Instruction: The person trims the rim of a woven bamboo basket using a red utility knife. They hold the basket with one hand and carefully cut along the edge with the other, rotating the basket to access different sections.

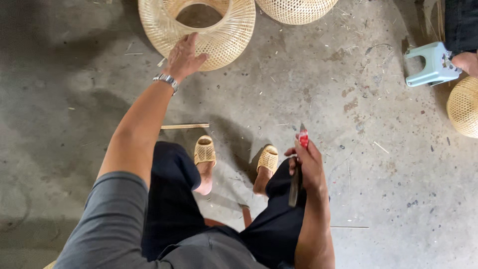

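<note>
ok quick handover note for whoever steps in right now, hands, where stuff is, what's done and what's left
Left hand: stretched forward, resting on the rim of the open woven bamboo frame on the concrete floor; grip not closed around it.
Right hand: near the right knee, closed on a red-handled cutter and a dark blade-like tool.
Nearby: a second woven frame behind, a third at far right by a pale green stool, a loose bamboo strip near the feet.
Done: the frames look woven.
Left: the near frame is only touched, not yet pulled in; probably trimming remains.
</note>
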